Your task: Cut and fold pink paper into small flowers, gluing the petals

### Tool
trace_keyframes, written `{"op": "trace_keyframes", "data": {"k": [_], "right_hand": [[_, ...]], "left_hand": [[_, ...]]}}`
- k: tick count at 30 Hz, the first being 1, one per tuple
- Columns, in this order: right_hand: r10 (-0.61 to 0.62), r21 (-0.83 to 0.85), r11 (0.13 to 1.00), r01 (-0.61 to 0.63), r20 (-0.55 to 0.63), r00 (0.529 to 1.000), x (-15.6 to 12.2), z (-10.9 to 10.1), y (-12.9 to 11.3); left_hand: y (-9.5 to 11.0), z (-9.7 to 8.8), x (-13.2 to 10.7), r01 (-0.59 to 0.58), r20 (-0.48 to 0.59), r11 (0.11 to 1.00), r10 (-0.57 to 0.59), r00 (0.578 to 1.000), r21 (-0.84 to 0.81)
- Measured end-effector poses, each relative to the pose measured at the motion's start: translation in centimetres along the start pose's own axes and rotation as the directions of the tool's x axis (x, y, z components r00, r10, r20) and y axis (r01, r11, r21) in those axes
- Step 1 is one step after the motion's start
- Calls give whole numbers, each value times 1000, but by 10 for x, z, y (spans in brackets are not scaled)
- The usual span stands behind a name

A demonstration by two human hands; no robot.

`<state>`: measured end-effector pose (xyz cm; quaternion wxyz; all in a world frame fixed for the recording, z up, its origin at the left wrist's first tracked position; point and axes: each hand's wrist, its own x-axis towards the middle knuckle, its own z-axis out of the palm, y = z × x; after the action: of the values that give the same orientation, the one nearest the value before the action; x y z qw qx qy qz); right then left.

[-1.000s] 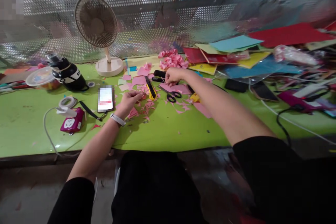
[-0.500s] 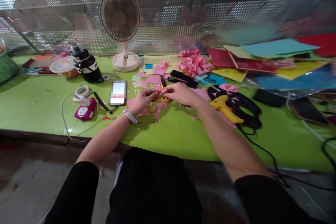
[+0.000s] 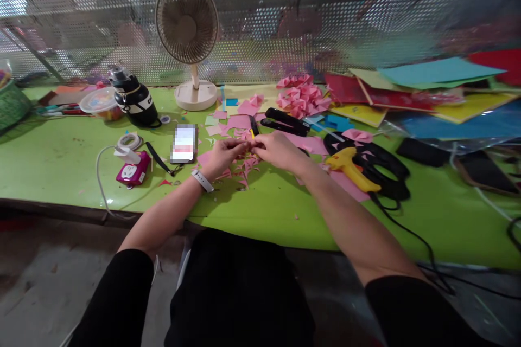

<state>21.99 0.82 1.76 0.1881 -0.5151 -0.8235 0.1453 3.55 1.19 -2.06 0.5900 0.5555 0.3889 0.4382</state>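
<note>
Over the pink paper scraps [image 3: 244,172], my left hand [image 3: 223,156] and my right hand [image 3: 277,150] meet fingertip to fingertip. Both are closed in a pinch on a small piece of pink paper [image 3: 251,145], mostly covered by the fingers. Just behind them lies a black-and-yellow cutter [image 3: 254,128], partly hidden. A black stapler [image 3: 286,122] rests beyond my right hand, and a heap of folded pink paper shapes [image 3: 303,96] sits behind it.
A yellow glue gun [image 3: 352,168] with a black cord lies right of my forearm. Left are a phone [image 3: 183,143], a magenta power adapter [image 3: 133,169], a tape roll [image 3: 129,141] and a black bottle [image 3: 136,100]. A fan [image 3: 196,95] and coloured sheets [image 3: 439,76] stand farther back.
My right hand's fingers have drawn slightly closer in and down against my left fingertips. The view has shifted a little; the things on the table have stayed put.
</note>
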Motion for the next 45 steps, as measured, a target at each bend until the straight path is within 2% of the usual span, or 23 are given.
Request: {"op": "trace_keyframes", "data": {"k": [4, 9, 13, 17, 23, 28, 34, 39, 45], "right_hand": [[10, 83, 997, -7, -40, 999, -2, 2, 2], [117, 244, 966, -89, -106, 987, -3, 12, -4], [142, 561, 824, -78, -70, 987, 0, 22, -3], [144, 704, 707, -70, -46, 989, 1, 25, -1], [206, 797, 597, -96, -36, 978, 3, 21, -1], [255, 857, 500, -122, -11, 967, 4, 15, -6], [317, 891, 418, -178, 40, 948, 3, 14, -7], [308, 915, 386, -119, -6, 952, 3, 17, -5], [376, 896, 437, -86, -95, 922, 6, 17, -2]], "left_hand": [[-3, 0, 3, -39, -38, 999, 38, 999, -19], [-10, -2, 7, -139, -101, 984, 128, 987, -107], [-10, -3, 8, -156, -133, 974, 135, 982, -162], [-6, -2, 5, -136, -117, 977, 117, 986, -166], [-4, -2, 4, -131, -50, 974, 124, 991, -186], [-6, -3, 7, -146, -101, 971, 128, 987, -192], [-9, -2, 9, -140, -100, 969, 121, 988, -204], [-8, -2, 6, -123, -23, 969, 120, 992, -215], [-3, 0, 3, -64, -6, 973, 65, 998, -223]]}}
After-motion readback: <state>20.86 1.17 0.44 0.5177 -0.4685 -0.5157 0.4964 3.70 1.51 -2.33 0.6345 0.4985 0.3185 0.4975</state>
